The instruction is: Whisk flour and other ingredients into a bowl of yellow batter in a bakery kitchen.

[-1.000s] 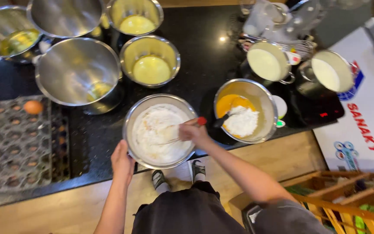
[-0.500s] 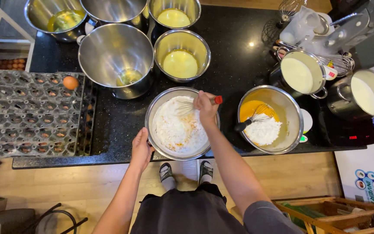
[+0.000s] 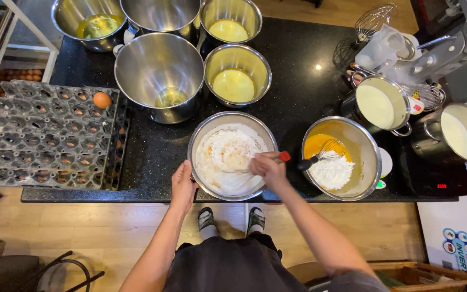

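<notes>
**Whisk in the flour bowl, one hand steadying the rim**

A steel mixing bowl [image 3: 233,121] of white flour over a yellow mix stands at the near edge of the black table [image 3: 298,81]. The right hand [image 3: 266,166] is over the bowl's right side, its fingers [image 3: 259,160] closed round a whisk handle with a red end [image 3: 284,157] that sticks out past the knuckles to the right; the wires run left from the fingers down into the flour. The left hand [image 3: 182,184] lies against the bowl's near-left rim, fingers curled onto the outer wall.

Just right of it stands a second bowl [image 3: 366,157] with orange yolk, white powder and a black-handled whisk [image 3: 320,157]. An egg tray [image 3: 44,140] with one brown egg [image 3: 101,100] lies to the left.
</notes>
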